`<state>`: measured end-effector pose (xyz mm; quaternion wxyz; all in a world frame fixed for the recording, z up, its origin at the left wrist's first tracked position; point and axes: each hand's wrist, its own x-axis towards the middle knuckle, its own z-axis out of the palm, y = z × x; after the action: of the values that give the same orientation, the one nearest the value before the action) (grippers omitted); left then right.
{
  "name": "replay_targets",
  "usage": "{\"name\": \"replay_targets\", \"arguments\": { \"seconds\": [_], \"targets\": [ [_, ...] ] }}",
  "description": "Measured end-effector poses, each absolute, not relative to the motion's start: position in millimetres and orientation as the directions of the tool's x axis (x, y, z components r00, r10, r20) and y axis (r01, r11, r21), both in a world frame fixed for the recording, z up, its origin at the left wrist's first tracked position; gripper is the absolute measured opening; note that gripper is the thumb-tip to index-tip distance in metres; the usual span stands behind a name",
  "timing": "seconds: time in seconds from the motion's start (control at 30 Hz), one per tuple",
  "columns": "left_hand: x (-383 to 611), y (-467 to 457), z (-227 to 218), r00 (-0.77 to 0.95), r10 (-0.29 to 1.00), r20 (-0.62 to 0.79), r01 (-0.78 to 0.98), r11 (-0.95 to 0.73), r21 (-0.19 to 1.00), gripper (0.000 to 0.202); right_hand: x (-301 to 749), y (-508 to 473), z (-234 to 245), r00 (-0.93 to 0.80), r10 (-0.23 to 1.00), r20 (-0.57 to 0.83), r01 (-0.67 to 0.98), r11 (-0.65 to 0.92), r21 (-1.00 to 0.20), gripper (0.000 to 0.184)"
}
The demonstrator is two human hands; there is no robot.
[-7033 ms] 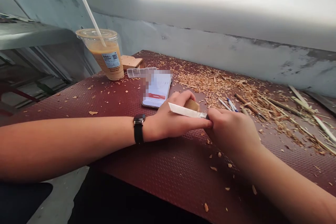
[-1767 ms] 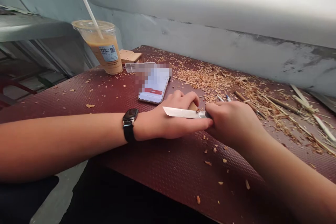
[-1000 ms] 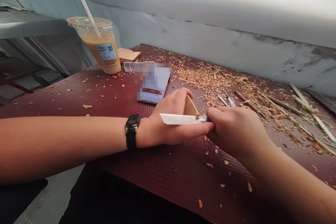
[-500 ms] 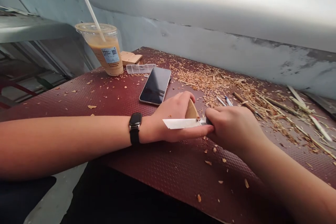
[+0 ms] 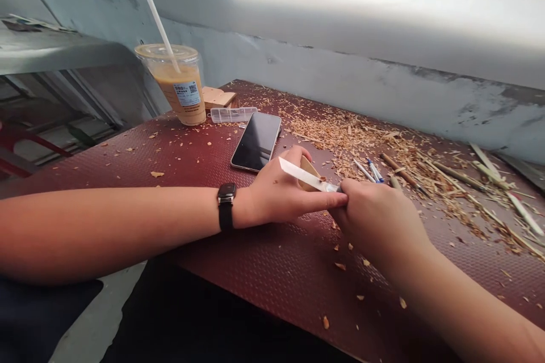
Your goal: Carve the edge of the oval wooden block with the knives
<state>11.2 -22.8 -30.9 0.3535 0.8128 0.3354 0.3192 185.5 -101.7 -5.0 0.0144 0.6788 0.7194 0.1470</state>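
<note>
Fingers of the left hand (image 5: 275, 193) curl around a tan wooden piece (image 5: 309, 166) over the desk (image 5: 255, 272), likely to steady it; the left thumb touches the right hand (image 5: 381, 212), seemingly bracing the knife (image 5: 298, 173), whose handle the right fingers wrap tightly, its blade slanting across the wood.

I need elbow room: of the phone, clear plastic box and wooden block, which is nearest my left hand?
The dark-screened phone, lying just beyond your left hand; the clear plastic box and wooden block both lie farther back.
</note>
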Motion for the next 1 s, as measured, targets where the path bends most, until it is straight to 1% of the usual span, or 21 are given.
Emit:
{"name": "replay_targets", "arguments": {
  "seconds": [0.1, 0.17, 0.2, 0.27, 0.37, 0.43, 0.47, 0.57, 0.63, 0.7, 0.77, 0.87, 1.0],
  "targets": [
    [10, -23, -26, 0.614, 0.75, 0.247, 0.385, -0.558, 0.735, 0.074, 196, -92, -5, -0.271, 0.945, 0.183, 0.933, 0.211, 0.292, 0.022],
    [9, -24, -25, 0.594, 0.76, 0.264, 0.394, -0.561, 0.728, 0.073, 199, -88, -6, -0.31, 0.928, 0.206, 0.918, 0.236, 0.317, 0.021],
    [9, -24, -26, 0.571, 0.771, 0.282, 0.388, -0.556, 0.735, 0.071, 197, -87, -6, -0.296, 0.93, 0.218, 0.922, 0.219, 0.318, 0.021],
    [10, -25, -29, 0.532, 0.781, 0.327, 0.353, -0.556, 0.753, 0.066, 192, -90, -6, -0.212, 0.947, 0.242, 0.945, 0.136, 0.298, 0.021],
    [11, -25, -33, 0.502, 0.763, 0.407, 0.281, -0.589, 0.758, 0.057, 182, -97, -7, -0.048, 0.975, 0.219, 0.977, 0.001, 0.212, 0.027],
    [12, -25, -35, 0.506, 0.756, 0.416, 0.247, -0.588, 0.77, 0.053, 180, -100, -7, -0.012, 0.983, 0.182, 0.988, -0.017, 0.155, 0.03],
    [12, -25, -35, 0.521, 0.754, 0.401, 0.236, -0.579, 0.781, 0.052, 181, -100, -7, -0.027, 0.985, 0.168, 0.99, 0.003, 0.141, 0.031],
    [11, -24, -32, 0.573, 0.747, 0.338, 0.269, -0.56, 0.783, 0.06, 191, -97, -5, -0.158, 0.976, 0.15, 0.976, 0.131, 0.171, 0.027],
    [10, -23, -29, 0.607, 0.735, 0.302, 0.337, -0.582, 0.741, 0.073, 198, -93, -2, -0.256, 0.958, 0.131, 0.949, 0.224, 0.22, 0.026],
    [9, -23, -27, 0.641, 0.716, 0.275, 0.379, -0.607, 0.698, 0.083, 203, -90, 3, -0.321, 0.941, 0.109, 0.921, 0.283, 0.269, 0.026],
    [8, -24, -26, 0.67, 0.694, 0.264, 0.384, -0.628, 0.676, 0.086, 205, -89, 7, -0.353, 0.932, 0.08, 0.9, 0.315, 0.301, 0.024],
    [9, -25, -27, 0.676, 0.679, 0.287, 0.382, -0.656, 0.651, 0.085, 206, -88, 10, -0.367, 0.929, 0.044, 0.887, 0.335, 0.319, 0.024],
    [11, -28, -28, 0.662, 0.683, 0.31, 0.408, -0.675, 0.615, 0.087, 207, -91, 9, -0.386, 0.921, 0.059, 0.876, 0.345, 0.337, 0.02]
  ]
}}
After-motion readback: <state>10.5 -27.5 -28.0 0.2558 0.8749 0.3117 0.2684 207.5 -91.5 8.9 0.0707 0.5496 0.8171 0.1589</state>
